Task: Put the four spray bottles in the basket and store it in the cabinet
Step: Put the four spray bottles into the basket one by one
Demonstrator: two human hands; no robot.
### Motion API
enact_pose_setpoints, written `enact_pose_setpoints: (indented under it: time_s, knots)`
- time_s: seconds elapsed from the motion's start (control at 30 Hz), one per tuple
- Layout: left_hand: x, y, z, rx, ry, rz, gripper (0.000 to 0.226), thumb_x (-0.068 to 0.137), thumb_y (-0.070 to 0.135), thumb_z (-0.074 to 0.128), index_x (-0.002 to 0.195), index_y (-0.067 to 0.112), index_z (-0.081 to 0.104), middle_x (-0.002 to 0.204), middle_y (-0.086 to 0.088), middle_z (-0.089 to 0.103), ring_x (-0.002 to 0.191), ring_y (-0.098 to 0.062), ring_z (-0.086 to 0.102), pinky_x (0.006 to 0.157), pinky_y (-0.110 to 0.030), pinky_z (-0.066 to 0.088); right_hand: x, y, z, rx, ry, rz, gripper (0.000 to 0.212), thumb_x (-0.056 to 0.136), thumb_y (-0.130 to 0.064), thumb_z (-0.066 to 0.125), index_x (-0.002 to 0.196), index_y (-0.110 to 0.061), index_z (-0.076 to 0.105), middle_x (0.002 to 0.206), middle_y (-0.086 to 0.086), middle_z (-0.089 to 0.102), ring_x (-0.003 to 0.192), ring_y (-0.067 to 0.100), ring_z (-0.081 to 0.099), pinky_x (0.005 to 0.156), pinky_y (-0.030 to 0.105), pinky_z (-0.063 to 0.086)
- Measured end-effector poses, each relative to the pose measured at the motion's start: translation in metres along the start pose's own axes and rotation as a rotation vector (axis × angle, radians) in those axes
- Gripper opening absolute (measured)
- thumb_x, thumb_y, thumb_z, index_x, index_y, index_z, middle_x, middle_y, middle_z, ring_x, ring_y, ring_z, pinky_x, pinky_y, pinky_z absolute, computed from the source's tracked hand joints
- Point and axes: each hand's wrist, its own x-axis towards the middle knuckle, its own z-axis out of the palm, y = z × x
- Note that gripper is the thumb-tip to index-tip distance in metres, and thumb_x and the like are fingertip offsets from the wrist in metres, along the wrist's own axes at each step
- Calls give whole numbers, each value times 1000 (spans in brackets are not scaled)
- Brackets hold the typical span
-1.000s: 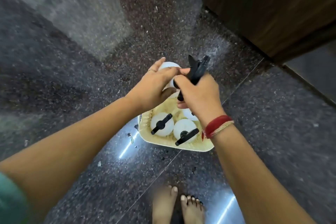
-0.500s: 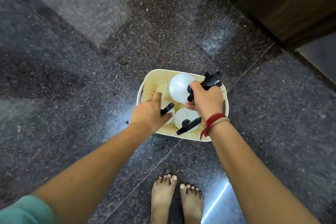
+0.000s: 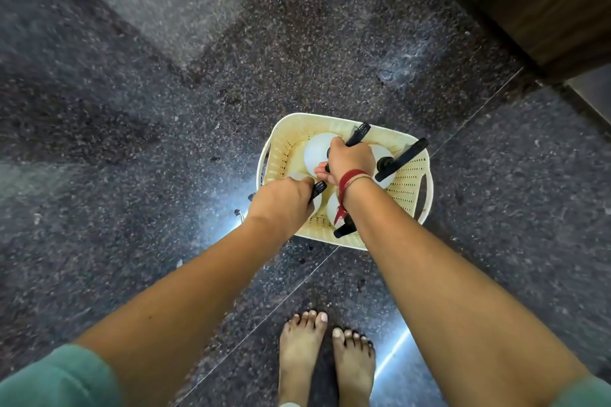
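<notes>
A cream perforated basket [image 3: 411,187] stands on the dark floor with white spray bottles upright inside it, seen from above. My right hand [image 3: 350,158] is shut on the black trigger head of the back-left spray bottle [image 3: 315,150]. My left hand [image 3: 281,203] is closed over the black head of the front-left bottle [image 3: 318,200], which it mostly hides. A third bottle [image 3: 386,158] stands at the back right with its trigger free. Part of a fourth bottle [image 3: 332,210] shows under my right wrist at the front.
The dark wooden cabinet [image 3: 529,0] rises at the top right, a short way beyond the basket. A small metal piece [image 3: 239,214] lies on the speckled granite floor left of the basket. My bare feet [image 3: 325,353] stand just in front of it.
My right hand has lowered the held bottle into the back of the basket. My left hand has let go of that bottle's body and dropped onto the front-left bottle's head.
</notes>
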Motion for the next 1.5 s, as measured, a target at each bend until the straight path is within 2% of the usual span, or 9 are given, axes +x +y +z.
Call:
enact_pose_setpoints:
  time_s: [0.2,0.33,0.5,0.67,0.9,1.03,1.17,1.37,1.5]
  knots:
    - [2,1,6,15,-4,11,23,98,29,36,105,12,50,81,-10,65,59,-25,43,47,-28,31,0,4,11,-10,21,-20,33,88,-22,43,105,3,57,88,22,71,56,32,68,69,49,61]
    - [-1,-3,2,18,-65,-18,34,96,44,39,105,13,47,74,-5,53,64,-26,51,49,-30,37,-6,1,2,-60,-47,3,40,89,-32,49,112,-1,56,96,20,72,71,33,73,74,46,61]
    - [-14,-23,-20,58,-58,-93,74,69,81,48,113,20,45,76,1,56,69,-24,60,47,-26,38,-31,4,-37,-235,-38,-144,84,79,-68,52,139,-11,35,117,11,65,99,33,68,85,49,56]
    - [-23,-35,-41,-90,169,-155,84,61,88,43,112,21,53,84,-2,69,78,-29,67,53,-28,42,-54,16,-89,-209,130,-407,53,87,-59,52,117,-17,57,72,-8,61,77,25,69,76,48,57]
    - [-14,7,-11,70,-26,-100,49,97,49,31,105,6,54,93,-10,66,80,-28,63,54,-31,40,-42,3,-47,-408,-36,-377,62,85,-60,54,118,-8,52,108,13,68,96,33,67,80,39,54]
    - [-9,11,-4,72,52,-74,42,100,38,30,92,7,58,86,-13,67,69,-30,60,49,-31,36,-25,-2,-18,-420,-101,-367,36,92,-31,53,115,-4,48,105,20,69,95,40,67,83,49,56]
    - [-9,3,-2,-47,50,-106,40,99,36,35,82,7,57,82,-17,67,61,-29,50,51,-32,38,-20,10,-11,-343,-78,-335,31,92,-20,49,115,-1,45,102,25,68,91,43,68,78,53,57]
    - [-15,-2,-12,-37,-65,-121,52,92,54,42,85,5,56,75,-10,56,64,-26,49,53,-31,39,-23,10,-7,-236,-119,-277,31,93,-23,51,115,-2,47,102,23,69,88,40,69,79,51,58]
    - [-21,-16,-28,12,-83,-185,70,72,81,43,87,13,51,80,-6,56,75,-26,55,57,-29,41,-30,13,-36,-118,-152,-194,57,90,-47,57,130,-11,41,94,15,71,67,28,71,64,39,62]
